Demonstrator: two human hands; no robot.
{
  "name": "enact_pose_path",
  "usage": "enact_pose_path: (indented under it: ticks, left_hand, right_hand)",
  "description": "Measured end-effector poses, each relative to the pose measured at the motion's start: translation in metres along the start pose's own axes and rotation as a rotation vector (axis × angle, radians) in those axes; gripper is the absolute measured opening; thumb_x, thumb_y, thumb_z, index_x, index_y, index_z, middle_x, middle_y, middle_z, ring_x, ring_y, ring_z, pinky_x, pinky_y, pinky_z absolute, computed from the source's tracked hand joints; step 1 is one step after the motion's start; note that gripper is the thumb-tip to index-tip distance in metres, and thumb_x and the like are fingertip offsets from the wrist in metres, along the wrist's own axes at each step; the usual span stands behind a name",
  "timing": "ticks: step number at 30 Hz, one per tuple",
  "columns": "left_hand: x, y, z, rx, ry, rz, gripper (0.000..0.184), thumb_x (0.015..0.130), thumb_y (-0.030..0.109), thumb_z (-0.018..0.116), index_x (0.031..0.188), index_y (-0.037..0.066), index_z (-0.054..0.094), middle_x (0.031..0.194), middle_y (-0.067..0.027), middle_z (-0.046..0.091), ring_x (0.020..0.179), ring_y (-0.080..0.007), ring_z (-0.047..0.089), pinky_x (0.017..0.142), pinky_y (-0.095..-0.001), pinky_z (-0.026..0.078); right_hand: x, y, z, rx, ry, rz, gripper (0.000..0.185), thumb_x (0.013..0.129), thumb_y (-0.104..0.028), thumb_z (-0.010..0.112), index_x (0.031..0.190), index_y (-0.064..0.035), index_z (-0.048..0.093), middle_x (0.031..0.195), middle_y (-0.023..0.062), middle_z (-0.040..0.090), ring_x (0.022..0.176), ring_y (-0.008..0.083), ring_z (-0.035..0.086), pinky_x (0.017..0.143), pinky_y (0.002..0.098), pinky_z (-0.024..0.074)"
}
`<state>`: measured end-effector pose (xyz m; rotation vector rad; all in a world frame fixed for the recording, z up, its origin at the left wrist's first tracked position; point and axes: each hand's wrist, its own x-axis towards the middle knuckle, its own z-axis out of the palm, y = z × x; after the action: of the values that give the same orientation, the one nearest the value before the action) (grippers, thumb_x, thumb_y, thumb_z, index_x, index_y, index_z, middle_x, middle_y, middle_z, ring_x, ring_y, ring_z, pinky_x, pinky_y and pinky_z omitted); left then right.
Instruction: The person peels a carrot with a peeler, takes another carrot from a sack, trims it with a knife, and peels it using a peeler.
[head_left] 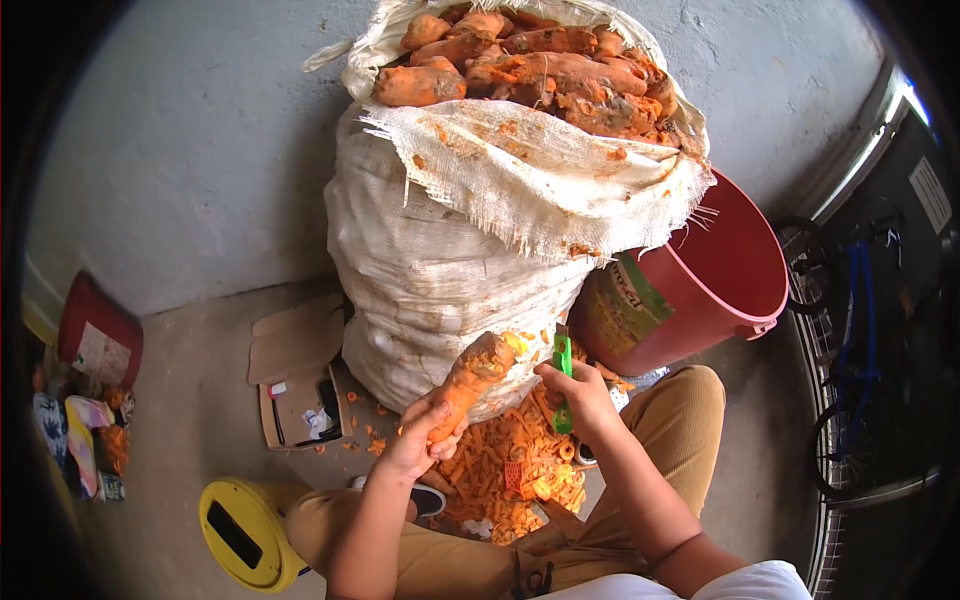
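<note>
A thick orange carrot (468, 388) slants upward from my left hand (418, 440), whose fingers are wrapped round its lower end. Its upper tip looks brownish, with a yellow patch. To the right of it, my right hand (585, 398) is closed on a green peeler (562, 378) held upright, apart from the carrot. Below both hands lies a heap of orange peelings (515, 450) on the floor between my legs. Behind them stands a tall white woven sack (440, 260), filled to the top with unpeeled carrots (560, 75).
A large red bucket (735, 240) leans at the sack's right. An open cardboard box (300, 405) lies to the left, near a yellow-lidded container (250, 535). Farther left is a dark red bucket (100, 330). A blue bicycle (855, 340) stands at the right.
</note>
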<state>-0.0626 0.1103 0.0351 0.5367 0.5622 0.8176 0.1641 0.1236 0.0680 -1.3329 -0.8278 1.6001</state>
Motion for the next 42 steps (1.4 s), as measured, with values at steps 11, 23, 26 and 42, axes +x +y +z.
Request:
enact_pose_path:
  ticks: [11,23,26,42]
  left_hand:
    - [0.001,-0.001,0.008,0.204,0.041,0.006,0.042,0.083,0.023,0.052,0.116,0.002,0.036,0.072,-0.0057,0.046,0.041,-0.0027,0.032,0.037,-0.0151,0.028]
    - [0.002,-0.001,0.013,0.26,0.084,0.011,0.039,0.083,0.018,0.052,0.114,0.001,0.036,0.07,-0.0015,0.045,0.045,-0.0025,0.033,0.041,-0.0157,0.029]
    - [0.002,-0.004,0.011,0.252,0.101,0.007,0.04,0.083,0.018,0.053,0.116,0.002,0.036,0.07,-0.0011,0.045,0.046,-0.0024,0.033,0.041,-0.0156,0.029]
    - [0.004,-0.009,0.015,0.26,0.161,0.037,0.043,0.082,0.019,0.054,0.118,0.003,0.036,0.068,0.0005,0.044,0.045,-0.0015,0.032,0.04,-0.0153,0.028]
  right_hand:
    - [0.009,-0.001,0.005,0.074,-0.01,0.124,0.013,0.077,-0.012,0.057,0.077,-0.0003,0.052,0.055,-0.0033,0.036,0.046,0.0077,0.032,0.043,0.0236,0.026]
    - [0.019,0.005,0.007,0.059,-0.007,0.151,0.018,0.075,-0.009,0.055,0.061,-0.0053,0.043,0.054,-0.0011,0.037,0.044,0.0089,0.031,0.043,0.0256,0.025]
    - [0.02,0.005,0.008,0.099,0.01,0.18,0.018,0.074,-0.008,0.055,0.06,-0.0052,0.043,0.053,-0.0009,0.037,0.043,0.0089,0.031,0.042,0.0258,0.0246]
    - [0.023,0.009,0.012,0.108,0.045,0.154,0.021,0.074,-0.006,0.053,0.057,-0.0068,0.04,0.051,-0.0015,0.036,0.04,0.008,0.03,0.039,0.0249,0.0227]
